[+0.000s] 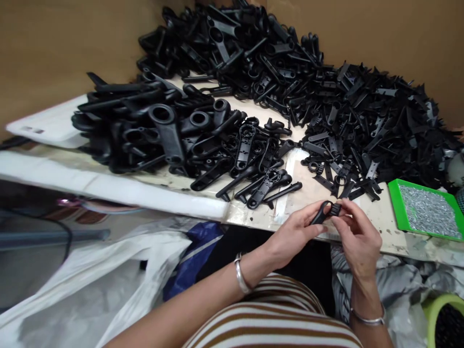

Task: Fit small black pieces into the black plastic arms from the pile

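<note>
My left hand (295, 234) pinches a small black plastic handle (322, 212) by its lower end, just above the table's front edge. My right hand (357, 234) closes its fingertips on a small black ribbed piece (335, 209) at the handle's top end, so both hands meet on the same assembly. A silver bangle sits on each wrist. On the table (326, 191) behind the hands lie large heaps of black plastic handles (203, 130) and thinner black strips (366, 125).
A green tray (395, 208) of small silvery metal bits sits at the right. White and blue plastic bags (119, 270) hang below the table on the left. Brown cardboard walls (47, 43) back the table. A yellow-green bucket rim (433, 309) shows at bottom right.
</note>
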A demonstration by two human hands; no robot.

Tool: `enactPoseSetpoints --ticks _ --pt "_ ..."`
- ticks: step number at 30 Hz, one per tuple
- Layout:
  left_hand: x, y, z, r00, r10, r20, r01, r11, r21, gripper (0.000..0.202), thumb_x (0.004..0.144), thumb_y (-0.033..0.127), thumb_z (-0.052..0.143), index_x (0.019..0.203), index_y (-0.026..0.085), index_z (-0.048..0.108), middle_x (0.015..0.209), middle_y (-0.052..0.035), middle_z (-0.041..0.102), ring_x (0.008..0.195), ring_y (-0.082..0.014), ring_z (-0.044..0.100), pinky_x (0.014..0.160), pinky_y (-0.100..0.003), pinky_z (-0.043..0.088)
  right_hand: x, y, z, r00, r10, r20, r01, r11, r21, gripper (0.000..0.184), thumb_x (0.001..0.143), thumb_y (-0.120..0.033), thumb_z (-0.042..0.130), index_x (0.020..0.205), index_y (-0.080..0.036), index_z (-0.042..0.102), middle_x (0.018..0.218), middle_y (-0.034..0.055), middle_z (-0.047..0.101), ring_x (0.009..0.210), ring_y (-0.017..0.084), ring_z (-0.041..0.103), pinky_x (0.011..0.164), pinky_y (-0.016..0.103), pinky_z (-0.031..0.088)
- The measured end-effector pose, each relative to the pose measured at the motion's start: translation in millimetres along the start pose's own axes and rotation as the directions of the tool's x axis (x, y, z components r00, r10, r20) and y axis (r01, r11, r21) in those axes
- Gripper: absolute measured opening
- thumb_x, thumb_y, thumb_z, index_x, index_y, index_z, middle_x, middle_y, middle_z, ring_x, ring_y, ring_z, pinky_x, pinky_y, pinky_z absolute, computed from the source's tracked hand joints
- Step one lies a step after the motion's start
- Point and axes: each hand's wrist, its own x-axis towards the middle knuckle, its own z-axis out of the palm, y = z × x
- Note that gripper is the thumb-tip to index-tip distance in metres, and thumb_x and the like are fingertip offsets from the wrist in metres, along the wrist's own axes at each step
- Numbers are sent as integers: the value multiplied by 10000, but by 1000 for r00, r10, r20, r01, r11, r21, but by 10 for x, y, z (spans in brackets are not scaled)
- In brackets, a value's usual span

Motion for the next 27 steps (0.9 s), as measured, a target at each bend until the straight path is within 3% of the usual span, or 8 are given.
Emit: enactPoseSetpoints --ticks 3,5,12,17,20,24,27 --pt "-8 19 13 997 63 41 -65 996 56 446 782 97 641 1214 207 650 1314 -53 632 1294 -232 511 1144 -382 333 18 -12 38 983 -180 22 181 968 -174 254 858 -210 669 1108 -246 698 1101 74 707 995 206 678 824 342 605" --pt "-13 31 17 995 89 56 -93 992 85 447 794 97 617 1226 205 645 1318 -49 629 1291 -233 515 1150 -386 332 27 -17 50 971 -238 19 237 948 -211 271 862 -191 663 1123 -256 693 1085 68 695 994 200 672 818 332 606" --pt "-34 -3 -25 983 166 73 -180 947 267 511 818 91 554 1310 224 587 1325 -33 623 1297 -237 512 1145 -387 352 6 -7 73 967 -253 28 253 948 -192 298 856 -152 667 1135 -256 664 1059 63 641 985 185 647 801 322 612" --pt "-83 31 -55 971 209 116 -237 794 560 540 864 94 482 1390 219 498 1206 -40 676 1075 -201 631 991 -337 478 4 2 68 958 -283 48 286 934 -213 250 864 -171 658 1103 -246 658 1028 67 653 965 194 656 792 341 615" --pt "-104 80 -52 959 244 145 -279 714 642 524 881 95 463 1389 220 494 1113 -44 708 978 -198 658 904 -322 518 -7 17 73 955 -292 47 295 930 -218 233 866 -193 656 1091 -252 675 1026 68 668 939 203 671 797 354 613" --pt "-91 83 -47 950 265 167 -311 743 593 481 911 139 481 1384 225 511 1266 -51 657 1160 -216 612 1023 -333 464 -46 39 100 947 -320 -31 303 920 -248 344 864 -180 655 1194 -278 668 1072 71 671 940 208 682 799 344 603" --pt "-84 38 -47 961 246 131 -276 789 549 479 915 154 493 1390 214 500 1316 -49 632 1260 -228 557 1077 -343 430 -61 11 83 948 -319 -4 302 902 -308 374 884 -180 628 1243 -283 655 1081 80 675 944 212 684 837 355 589"
